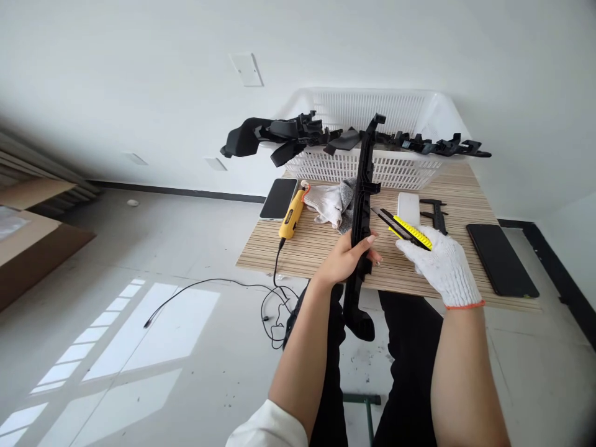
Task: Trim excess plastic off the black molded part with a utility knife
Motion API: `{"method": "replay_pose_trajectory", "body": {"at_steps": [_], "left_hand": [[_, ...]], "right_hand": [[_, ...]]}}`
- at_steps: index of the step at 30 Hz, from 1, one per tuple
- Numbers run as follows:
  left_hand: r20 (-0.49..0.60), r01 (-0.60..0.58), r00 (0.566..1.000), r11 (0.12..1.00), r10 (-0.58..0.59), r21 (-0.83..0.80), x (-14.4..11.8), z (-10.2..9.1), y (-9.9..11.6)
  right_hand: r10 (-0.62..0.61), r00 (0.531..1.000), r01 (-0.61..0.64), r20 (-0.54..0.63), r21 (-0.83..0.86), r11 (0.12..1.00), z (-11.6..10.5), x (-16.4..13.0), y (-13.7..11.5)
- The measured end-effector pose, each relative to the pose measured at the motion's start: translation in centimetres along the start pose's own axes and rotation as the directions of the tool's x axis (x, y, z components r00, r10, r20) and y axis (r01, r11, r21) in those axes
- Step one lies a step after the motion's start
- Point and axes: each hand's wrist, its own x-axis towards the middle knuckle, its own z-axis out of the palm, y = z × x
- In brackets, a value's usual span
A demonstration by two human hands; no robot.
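Our left grip (347, 253), ungloved, is wrapped around the lower half of a black plastic strip (364, 186), thumb along its face. We hold the strip above the desk (298, 257); its upper end appears in front of a white basket (349, 166), and its curved lower end projects past the near edge, between our legs (414, 329). Our right grip (442, 264), gloved in white, is clenched on a yellow and black knife (412, 230). The blade (378, 213) is out, its tip just beside the strip; whether they touch, we cannot tell.

To the left we find a cloth glove (326, 203), a yellow power tool (292, 218) and a phone (278, 198). The tool carries a dark label (289, 216) with lettering too small for us to read. Its cord (276, 259) drops over the near edge. We have lateral room between the tool and our left grip. Beyond the knife lie a white box (408, 208) and a black caliper (437, 214); a dark flat device (503, 261) lies near the right edge. Black parts (288, 132) lie across the basket, overhanging both ends.
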Motion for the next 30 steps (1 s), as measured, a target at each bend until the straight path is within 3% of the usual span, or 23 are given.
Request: {"method": "replay_pose_trajectory", "body": {"at_steps": [4,8,13,18,22,30], "left_hand": [[0.027,-0.018,0.999,0.999,0.019,-0.032,0.2,0.4,-0.3],[0.022,-0.005,1.000,0.999,0.006,-0.052,0.4,0.7,-0.6],[0.014,-0.017,1.000,0.996,0.018,-0.083,0.5,0.8,-1.0],[-0.001,0.010,1.000,0.999,-0.010,-0.049,0.3,0.9,-0.8],[0.011,0.008,1.000,0.999,-0.008,-0.042,0.3,0.9,-0.7],[-0.001,0.004,1.000,1.000,-0.004,0.004,0.3,1.0,-0.6]], "right_hand": [[0.004,0.999,0.003,-0.046,0.146,0.989,0.0,-0.4,0.3],[0.009,0.989,0.014,-0.148,0.154,0.988,-0.1,-0.8,0.4],[-0.058,0.994,0.072,-0.088,0.165,0.984,-0.2,-0.6,0.3],[0.011,0.985,0.017,-0.173,0.159,0.987,-0.6,-0.9,-0.2],[-0.011,0.998,0.021,-0.065,0.162,0.987,-1.3,-1.1,-0.2],[0.024,0.991,-0.014,-0.133,0.078,0.997,-0.8,-0.8,-0.3]]}}
